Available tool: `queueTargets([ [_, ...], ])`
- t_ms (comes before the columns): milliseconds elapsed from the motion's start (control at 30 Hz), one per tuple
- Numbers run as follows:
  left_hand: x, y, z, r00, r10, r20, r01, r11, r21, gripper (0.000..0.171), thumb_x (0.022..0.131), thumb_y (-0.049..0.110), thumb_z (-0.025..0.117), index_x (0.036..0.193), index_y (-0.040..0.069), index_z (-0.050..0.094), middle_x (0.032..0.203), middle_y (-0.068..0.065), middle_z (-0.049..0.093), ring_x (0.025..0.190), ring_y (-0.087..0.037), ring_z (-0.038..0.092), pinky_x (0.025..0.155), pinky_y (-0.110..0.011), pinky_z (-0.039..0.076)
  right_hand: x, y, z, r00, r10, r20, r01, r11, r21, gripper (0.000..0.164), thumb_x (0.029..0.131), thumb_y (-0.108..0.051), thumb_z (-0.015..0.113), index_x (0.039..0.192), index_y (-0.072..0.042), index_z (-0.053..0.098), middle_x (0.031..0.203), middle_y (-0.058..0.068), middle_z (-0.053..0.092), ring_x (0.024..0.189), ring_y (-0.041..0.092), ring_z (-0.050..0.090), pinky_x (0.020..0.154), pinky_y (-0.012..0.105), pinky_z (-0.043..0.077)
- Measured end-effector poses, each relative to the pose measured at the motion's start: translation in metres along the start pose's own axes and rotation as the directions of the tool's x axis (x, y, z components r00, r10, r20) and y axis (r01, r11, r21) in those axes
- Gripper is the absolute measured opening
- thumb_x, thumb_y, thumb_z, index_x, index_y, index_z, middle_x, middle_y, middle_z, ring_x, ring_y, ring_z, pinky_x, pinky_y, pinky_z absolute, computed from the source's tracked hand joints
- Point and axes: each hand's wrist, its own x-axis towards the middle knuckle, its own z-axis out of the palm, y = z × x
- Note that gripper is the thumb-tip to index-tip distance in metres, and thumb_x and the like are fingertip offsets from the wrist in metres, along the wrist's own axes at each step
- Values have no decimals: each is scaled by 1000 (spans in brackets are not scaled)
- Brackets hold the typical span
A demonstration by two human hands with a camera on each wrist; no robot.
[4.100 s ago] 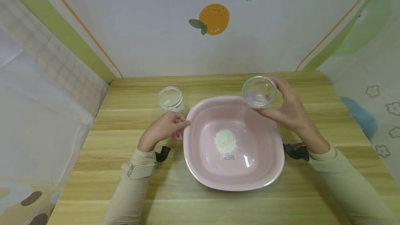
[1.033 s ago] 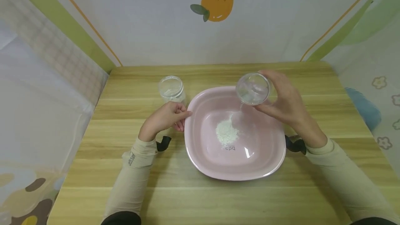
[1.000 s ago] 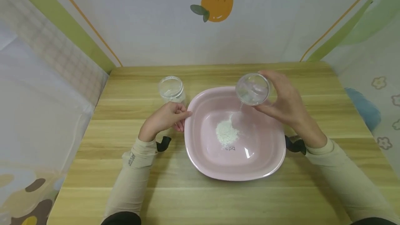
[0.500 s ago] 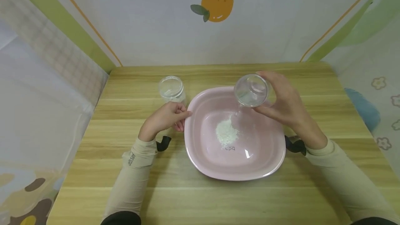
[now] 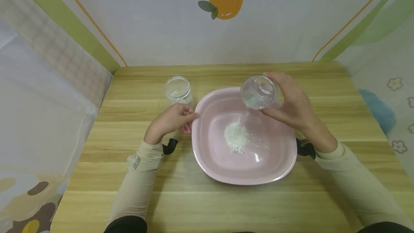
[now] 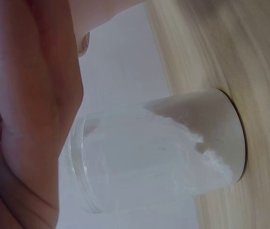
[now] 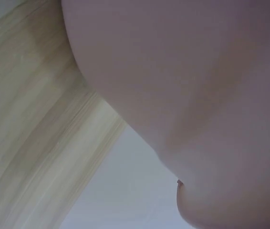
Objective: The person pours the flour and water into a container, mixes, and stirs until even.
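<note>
My left hand (image 5: 171,122) pinches the left rim of a pink plastic basin (image 5: 198,154), thumb on top and the other fingers curled below. Over the basin's far right part, my right hand (image 5: 295,107) grips a clear cup (image 5: 257,92) tilted toward the middle. A thin trickle of clear liquid falls from its lip onto a mound of white powder (image 5: 236,136) on the basin floor. Close behind my left hand stands a clear jar (image 6: 159,157), partly filled with white powder. The basin's outer wall (image 7: 173,71) fills much of the right wrist view, hiding the cup there.
The wooden table (image 5: 113,175) runs around the basin, its far edge meeting a white backdrop (image 5: 155,21) with a printed orange. A patterned cloth (image 5: 64,82) hangs along the left side. Dark wrist mounts (image 5: 305,149) sit low beside the basin.
Four seconds ago no liquid was falling; now the cup is tipped further and sits slightly left. The powder's far edge has been disturbed, with small splashes to its right. The left hand keeps its hold.
</note>
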Motion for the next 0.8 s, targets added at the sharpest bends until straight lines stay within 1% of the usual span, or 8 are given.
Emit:
queueTargets([
  [100, 1, 0, 0, 1000, -3, 2, 3, 1000, -2, 25, 106, 21, 61, 100, -3, 66, 69, -3, 69, 58, -10, 66, 63, -37, 65, 0, 0, 1, 1000, -7, 1, 7, 1000, -4, 95, 65, -17, 97, 145, 4, 50, 137, 24, 62, 127, 40, 56, 116, 49, 46],
  [200, 0, 1, 0, 1000, -8, 5, 8, 1000, -7, 25, 106, 21, 61, 100, -3, 65, 69, -3, 69, 58, -10, 66, 62, -35, 65, 0, 0, 2, 1000, -18, 2, 18, 1000, -3, 95, 64, -16, 97, 145, 5, 50, 137, 25, 62, 127, 42, 57, 118, 50, 45],
  [300, 0, 1, 0, 1000, -13, 4, 13, 1000, -7, 25, 106, 21, 61, 101, -3, 65, 69, -3, 69, 58, -10, 66, 63, -36, 65, 0, 0, 2, 1000, -29, 8, 29, 1000, -1, 94, 66, -17, 96, 145, 4, 50, 138, 24, 62, 129, 42, 56, 125, 48, 38],
  [433, 0, 1, 0, 1000, -18, -1, 18, 1000, -5, 24, 106, 21, 61, 100, -2, 65, 69, -3, 69, 59, -10, 66, 65, -40, 66, 1, -1, 4, 999, -35, -9, 36, 999, 17, 93, 63, -14, 95, 144, 3, 52, 138, 24, 62, 129, 43, 57, 130, 48, 32],
  [600, 1, 2, 0, 1000, -19, -2, 19, 1000, -3, 23, 106, 20, 61, 100, -2, 65, 69, -3, 69, 59, -11, 66, 66, -43, 66, 1, -2, 5, 999, -36, -19, 36, 999, 26, 94, 60, -9, 96, 143, 1, 53, 138, 23, 63, 128, 42, 58, 130, 50, 31],
  [800, 0, 2, 1, 1000, -21, 2, 21, 1000, -5, 23, 107, 20, 61, 99, -2, 65, 69, -2, 68, 58, -11, 66, 66, -44, 66, 0, -2, 4, 999, -41, 18, 41, 999, -18, 96, 64, -12, 97, 145, 5, 49, 140, 24, 61, 131, 43, 57, 130, 53, 31],
])
